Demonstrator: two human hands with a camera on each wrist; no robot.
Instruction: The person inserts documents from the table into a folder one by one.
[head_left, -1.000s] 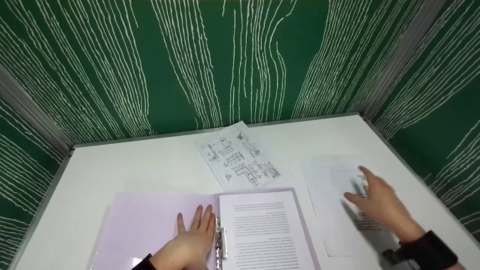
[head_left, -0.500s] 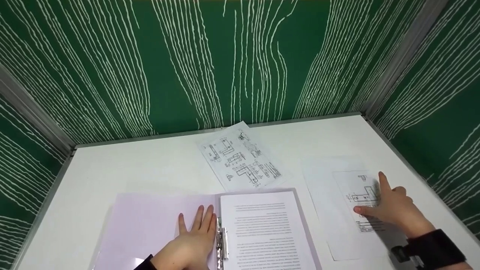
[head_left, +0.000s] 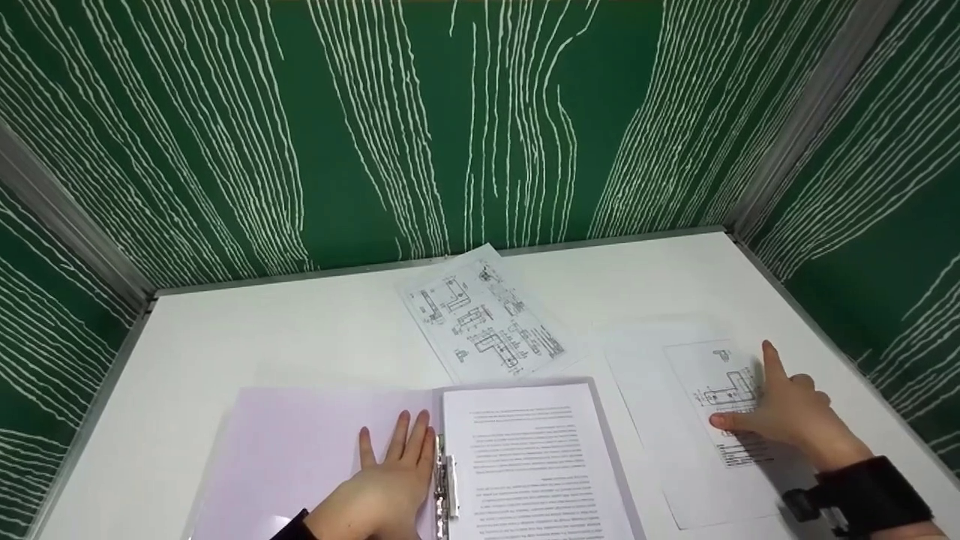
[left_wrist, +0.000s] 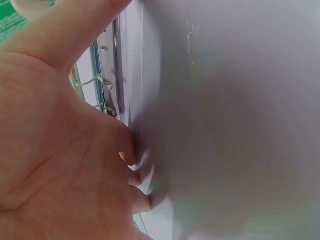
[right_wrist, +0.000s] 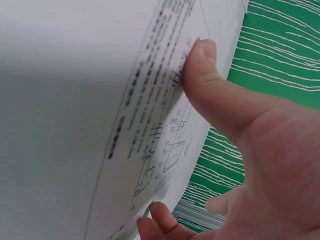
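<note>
An open lilac folder [head_left: 300, 435] lies in front of me, with printed pages [head_left: 517, 435] in its right half and a metal clip [head_left: 448, 487] along the spine. My left hand [head_left: 386, 480] rests flat on the inner cover, fingers spread, fingertips close to the clip. To the right, my right hand [head_left: 795, 412] touches a white sheet with a technical drawing [head_left: 731, 390]; thumb and index finger are stretched wide apart. The right wrist view shows the thumb [right_wrist: 200, 62] on the printed side. Another white sheet [head_left: 630, 360] lies partly under this one.
Behind the folder, a second drawing sheet [head_left: 487, 319] lies at an angle, its corner reaching the table's back edge. Green panels [head_left: 360, 150] with pale wavy lines stand around the white table [head_left: 300, 330] at the back and sides.
My right hand has come down onto the drawing sheet, farther right than before. That sheet has slid slightly toward me. My left hand stays in place on the folder.
</note>
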